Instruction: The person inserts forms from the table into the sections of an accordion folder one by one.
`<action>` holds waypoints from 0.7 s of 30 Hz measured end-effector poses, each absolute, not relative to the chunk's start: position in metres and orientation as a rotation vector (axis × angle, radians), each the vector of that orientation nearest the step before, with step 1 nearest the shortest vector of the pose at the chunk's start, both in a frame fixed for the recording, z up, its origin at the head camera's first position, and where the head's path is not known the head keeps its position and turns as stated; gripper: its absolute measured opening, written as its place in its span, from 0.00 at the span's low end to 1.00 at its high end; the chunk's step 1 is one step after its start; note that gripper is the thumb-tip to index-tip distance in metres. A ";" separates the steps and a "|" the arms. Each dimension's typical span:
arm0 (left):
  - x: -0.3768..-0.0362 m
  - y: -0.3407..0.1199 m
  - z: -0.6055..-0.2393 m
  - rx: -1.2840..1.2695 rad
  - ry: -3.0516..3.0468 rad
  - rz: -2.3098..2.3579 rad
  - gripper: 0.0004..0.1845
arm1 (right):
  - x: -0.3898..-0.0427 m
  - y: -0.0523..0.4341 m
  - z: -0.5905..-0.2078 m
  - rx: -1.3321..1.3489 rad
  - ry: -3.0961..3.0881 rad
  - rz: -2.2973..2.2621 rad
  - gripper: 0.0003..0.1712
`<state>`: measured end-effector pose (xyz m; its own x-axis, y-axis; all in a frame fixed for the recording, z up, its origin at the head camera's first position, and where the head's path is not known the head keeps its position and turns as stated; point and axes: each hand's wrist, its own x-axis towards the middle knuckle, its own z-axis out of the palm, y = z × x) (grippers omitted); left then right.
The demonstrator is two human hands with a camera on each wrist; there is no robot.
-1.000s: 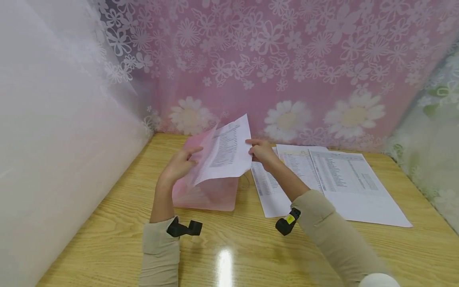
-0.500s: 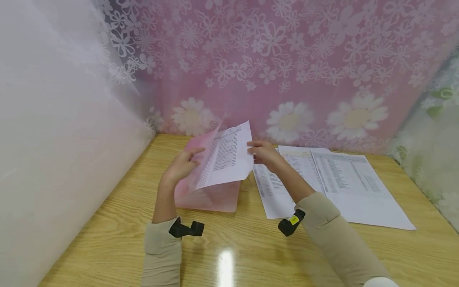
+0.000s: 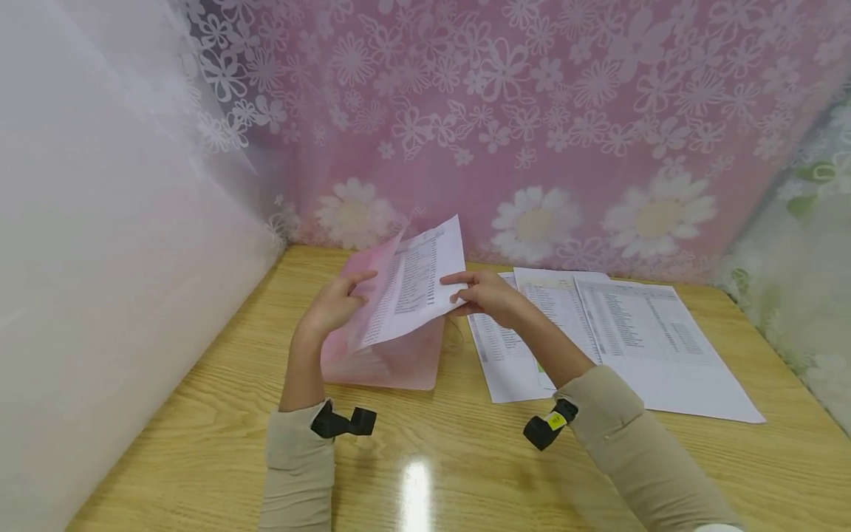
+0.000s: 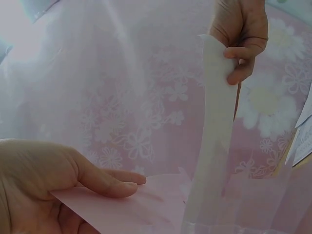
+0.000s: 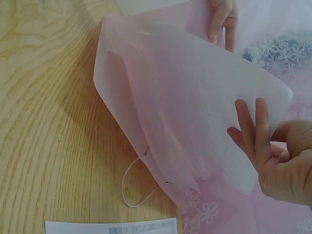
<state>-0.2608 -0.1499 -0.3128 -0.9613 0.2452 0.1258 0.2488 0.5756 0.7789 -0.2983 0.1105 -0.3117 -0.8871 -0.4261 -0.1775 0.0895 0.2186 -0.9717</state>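
Printed sheets [image 3: 618,332] lie on the wooden table [image 3: 465,473] before a floral curtain [image 3: 532,111].

The folder [image 3: 392,355] is thin, translucent pink plastic with a smooth, faintly frosted face. The sheet [image 3: 415,284] inside it is matt white printed paper. The tabletop [image 3: 465,473] is pale wood-grain laminate, glossy enough to mirror a lamp. The sleeves [image 3: 299,473] are matt beige cloth.

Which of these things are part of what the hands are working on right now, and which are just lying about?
In hand:
- printed sheet, pinched by the right hand
- pink folder, flap held by the left hand

Lying about:
- sheets of paper flat on the table
- elastic loop beside the folder
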 end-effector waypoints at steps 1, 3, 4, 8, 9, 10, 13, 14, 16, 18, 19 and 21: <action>-0.260 -0.150 -0.312 -0.436 -2.786 -1.366 0.25 | -0.298 0.110 -0.312 -0.308 2.092 -1.715 0.27; -0.260 -0.149 -0.312 -0.434 -2.790 -1.339 0.25 | -0.299 0.109 -0.312 -0.302 2.095 -1.728 0.27; -0.259 -0.148 -0.312 -0.429 -2.793 -1.327 0.25 | -0.299 0.108 -0.312 -0.300 2.095 -1.736 0.27; -0.257 -0.146 -0.309 -0.410 -2.809 -1.286 0.25 | -0.299 0.101 -0.314 -0.276 2.110 -1.749 0.26; -0.257 -0.145 -0.309 -0.407 -2.812 -1.283 0.25 | -0.299 0.099 -0.314 -0.272 2.113 -1.749 0.26; -0.256 -0.145 -0.308 -0.407 -2.814 -1.282 0.25 | -0.299 0.097 -0.315 -0.275 2.125 -1.741 0.26; -0.255 -0.145 -0.307 -0.403 -2.816 -1.282 0.25 | -0.298 0.090 -0.317 -0.279 2.144 -1.731 0.25; -0.255 -0.145 -0.307 -0.404 -2.817 -1.278 0.25 | -0.298 0.088 -0.317 -0.283 2.147 -1.731 0.25; -0.255 -0.145 -0.306 -0.406 -2.819 -1.261 0.25 | -0.297 0.083 -0.319 -0.289 2.146 -1.739 0.25; -0.256 -0.145 -0.308 -0.401 -2.825 -1.251 0.25 | -0.297 0.078 -0.321 -0.282 2.133 -1.757 0.25; -0.257 -0.145 -0.308 -0.397 -2.827 -1.246 0.25 | -0.297 0.076 -0.321 -0.279 2.130 -1.763 0.25; -0.257 -0.145 -0.308 -0.383 -2.832 -1.238 0.25 | -0.296 0.073 -0.323 -0.270 2.120 -1.775 0.25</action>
